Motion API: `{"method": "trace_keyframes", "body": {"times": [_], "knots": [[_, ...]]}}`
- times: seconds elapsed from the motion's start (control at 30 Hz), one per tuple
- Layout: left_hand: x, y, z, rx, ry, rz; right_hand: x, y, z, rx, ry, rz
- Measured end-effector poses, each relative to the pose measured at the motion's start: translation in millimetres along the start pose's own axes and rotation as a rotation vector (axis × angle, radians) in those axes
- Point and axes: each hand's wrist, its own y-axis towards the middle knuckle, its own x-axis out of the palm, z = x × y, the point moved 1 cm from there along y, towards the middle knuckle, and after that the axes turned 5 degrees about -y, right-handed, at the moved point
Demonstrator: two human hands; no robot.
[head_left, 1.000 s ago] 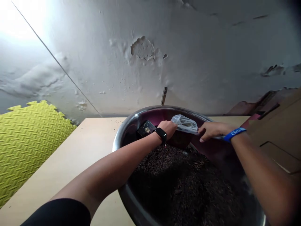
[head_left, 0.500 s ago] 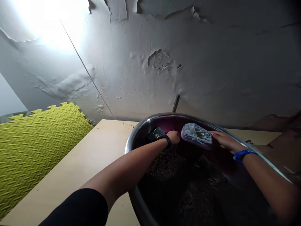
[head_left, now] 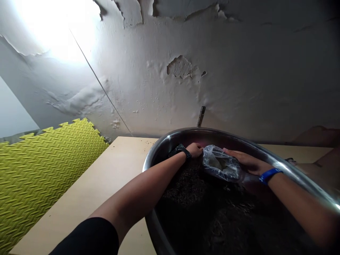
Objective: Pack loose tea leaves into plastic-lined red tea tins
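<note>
A clear plastic bag [head_left: 219, 165] with a boxy shape and an open mouth is held tilted inside a large metal basin [head_left: 156, 150]. My right hand [head_left: 247, 161] grips its right side, thumb along the upper edge. My left hand [head_left: 195, 150], fingers curled closed, is at the bag's upper left edge and seems to pinch it; the fingertips are partly hidden. Dark, loose, dry bits like tea leaves [head_left: 186, 187] cover the basin's bottom. Behind my left wrist lies a dark packet [head_left: 174, 151], mostly covered. What is inside the bag is unclear.
The basin stands on a pale wooden table [head_left: 119, 166] with a few dark crumbs. Yellow interlocking foam mat [head_left: 50, 170] leans at the left. A peeling wall [head_left: 132, 71] rises behind, with a narrow metal strip [head_left: 201, 117]. Another person's arm [head_left: 321, 161] is dim at the right.
The bag has come lower and tilted so its mouth shows more. My left hand has closed the gap to the bag's edge, and my right hand has shifted left with the bag.
</note>
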Motion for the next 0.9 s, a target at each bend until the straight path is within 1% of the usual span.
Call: {"method": "trace_keyframes", "body": {"times": [0.1, 0.17, 0.2, 0.27, 0.33, 0.37, 0.4, 0.43, 0.5, 0.53, 0.57, 0.6, 0.63, 0.67, 0.7, 0.73, 0.77, 0.8, 0.9], "knots": [[3.4, -0.7, -1.6, 0.029, 0.071, -0.058, 2.5, 2.6, -0.1, -0.079, -0.018, -0.133], [7.1, -0.7, -3.7, 0.048, 0.113, -0.083, 0.4, 5.1, -0.9, -0.129, -0.123, -0.145], [8.7, -0.9, -4.6, 0.061, 0.131, -0.09, -1.6, 6.5, -1.6, -0.149, -0.205, -0.111], [9.9, -2.2, -5.6, 0.092, 0.156, -0.092, -6.1, 9.7, -3.4, -0.184, -0.389, -0.002], [6.5, -4.8, -4.7, 0.125, 0.172, -0.083, -9.6, 12.4, -4.8, -0.226, -0.549, 0.092], [2.7, -6.2, -3.3, 0.14, 0.183, -0.068, -10.4, 13.2, -5.3, -0.247, -0.608, 0.113], [-2.4, -7.4, -1.4, 0.158, 0.196, -0.036, -10.6, 13.5, -5.9, -0.264, -0.654, 0.123], [-8.5, -8.5, 1.3, 0.183, 0.214, 0.03, -10.4, 12.9, -6.9, -0.278, -0.693, 0.137], [-21.4, -10.3, 7.9, 0.243, 0.189, 0.196, -8.4, 9.4, -11.2, -0.312, -0.76, 0.196], [-26.6, -11.1, 11.6, 0.289, 0.162, 0.272, -6.8, 6.5, -15.0, -0.341, -0.792, 0.241], [-30.1, -12.0, 15.2, 0.347, 0.127, 0.32, -4.8, 3.1, -19.7, -0.381, -0.823, 0.298], [-31.4, -12.8, 18.6, 0.415, 0.096, 0.332, -2.3, -0.5, -25.0, -0.428, -0.852, 0.363], [-30.3, -13.6, 21.5, 0.485, 0.074, 0.3, 0.5, -3.9, -30.3, -0.475, -0.878, 0.429], [-27.0, -14.1, 23.8, 0.545, 0.062, 0.233, 3.5, -6.8, -35.2, -0.514, -0.902, 0.49], [-22.2, -14.5, 25.3, 0.583, 0.059, 0.155, 6.5, -8.6, -38.9, -0.54, -0.929, 0.538], [-16.6, -14.8, 26.1, 0.6, 0.062, 0.091, 9.4, -9.1, -41.1, -0.542, -0.965, 0.556], [-11.1, -14.9, 26.5, 0.6, 0.068, 0.053, 11.8, -8.1, -41.5, -0.513, -1.016, 0.535], [-6.3, -14.9, 26.8, 0.591, 0.071, 0.045, 13.5, -5.6, -40.0, -0.446, -1.076, 0.468], [1.2, -15.2, 27.9, 0.544, 0.051, 0.112, 14.7, 6.1, -29.4, -0.179, -1.203, 0.17]]}}
